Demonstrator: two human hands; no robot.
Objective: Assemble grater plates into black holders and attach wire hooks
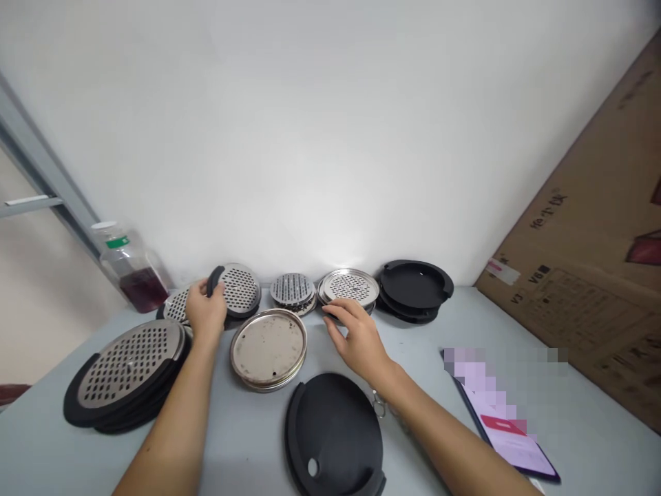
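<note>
My left hand [205,306] is closed on the black rim of a round perforated metal plate [240,288], tilted up near the wall. More perforated plates with black rims [129,365] are stacked to the left of my forearm. My right hand [356,337] hovers with thumb and fingers apart, just in front of a stack of silver perforated discs [351,286]; nothing shows in it. Between my hands lie flat metal discs with raised rims [268,348]. Nearest me is a round black tray [335,430] with a hole.
Smaller slotted discs [292,289] and black round trays [416,284] stand along the wall. At the left is a bottle of dark red liquid [137,272]. A tablet [506,420] lies at right, before a large cardboard box [583,275]. A small metal ring [379,408] lies beneath my right forearm.
</note>
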